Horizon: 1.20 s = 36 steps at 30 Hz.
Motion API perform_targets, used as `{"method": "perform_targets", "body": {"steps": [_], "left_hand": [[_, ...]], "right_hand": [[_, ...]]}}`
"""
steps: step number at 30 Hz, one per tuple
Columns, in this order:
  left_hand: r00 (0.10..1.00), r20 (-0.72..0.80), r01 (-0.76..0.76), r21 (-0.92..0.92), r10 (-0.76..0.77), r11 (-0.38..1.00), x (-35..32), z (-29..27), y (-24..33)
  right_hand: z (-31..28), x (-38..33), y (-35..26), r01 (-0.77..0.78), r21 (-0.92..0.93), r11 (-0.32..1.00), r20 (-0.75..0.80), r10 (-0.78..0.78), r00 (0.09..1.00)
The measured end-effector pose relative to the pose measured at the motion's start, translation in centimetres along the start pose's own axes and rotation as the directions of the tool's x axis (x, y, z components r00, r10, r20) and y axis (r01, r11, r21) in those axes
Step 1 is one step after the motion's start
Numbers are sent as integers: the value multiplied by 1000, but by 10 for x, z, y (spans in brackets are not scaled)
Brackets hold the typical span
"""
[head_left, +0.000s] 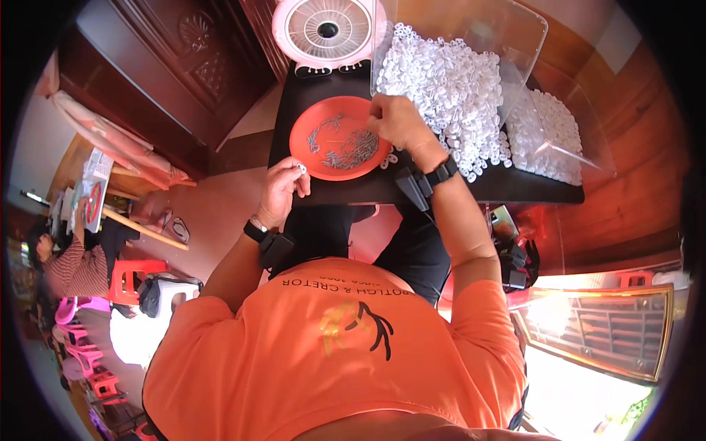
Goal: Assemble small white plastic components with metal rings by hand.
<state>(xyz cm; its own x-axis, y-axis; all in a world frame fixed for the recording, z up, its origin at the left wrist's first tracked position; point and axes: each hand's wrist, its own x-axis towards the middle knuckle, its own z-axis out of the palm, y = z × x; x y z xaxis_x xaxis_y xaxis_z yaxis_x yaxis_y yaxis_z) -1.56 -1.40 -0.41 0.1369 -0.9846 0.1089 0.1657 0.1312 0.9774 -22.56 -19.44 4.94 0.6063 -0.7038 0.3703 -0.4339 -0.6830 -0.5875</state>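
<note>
We pinch a tiny white ring [301, 169] by its rim in our left hand [283, 192], light and slippery, right hand [393, 121] fingers closed among thin metal clips [346, 147] in the orange dish [303, 131].

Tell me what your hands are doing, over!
Left hand pinching a small white ring at the table edge. Right hand reaching into the orange plate of small metal pieces. White ring pile beside it; nothing blocking.

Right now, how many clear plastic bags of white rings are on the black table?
2. One bag stands open behind the right hand; the other bag lies at the table's right end. More may be hidden out of frame.
</note>
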Motion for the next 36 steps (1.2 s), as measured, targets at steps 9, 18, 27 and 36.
{"method": "perform_targets", "body": {"steps": [9, 18, 27, 36], "left_hand": [[999, -23, 32, 88, -30, 996, -5, 5, 4], [989, -33, 145, 181, -141, 973, -6, 7, 14], [996, -6, 89, 135, -89, 987, -6, 7, 14], [964, 195, -182, -18, 182, 983, 59, 23, 98]], "right_hand": [[20, -13, -9, 116, 135, 984, -13, -115, 993], [22, -13, -3, 234, 164, 958, -105, -219, 970], [10, -10, -20, 96, 124, 988, -84, -86, 993], [-29, 1, -38, -62, 62, 996, -226, 74, 971]]}}
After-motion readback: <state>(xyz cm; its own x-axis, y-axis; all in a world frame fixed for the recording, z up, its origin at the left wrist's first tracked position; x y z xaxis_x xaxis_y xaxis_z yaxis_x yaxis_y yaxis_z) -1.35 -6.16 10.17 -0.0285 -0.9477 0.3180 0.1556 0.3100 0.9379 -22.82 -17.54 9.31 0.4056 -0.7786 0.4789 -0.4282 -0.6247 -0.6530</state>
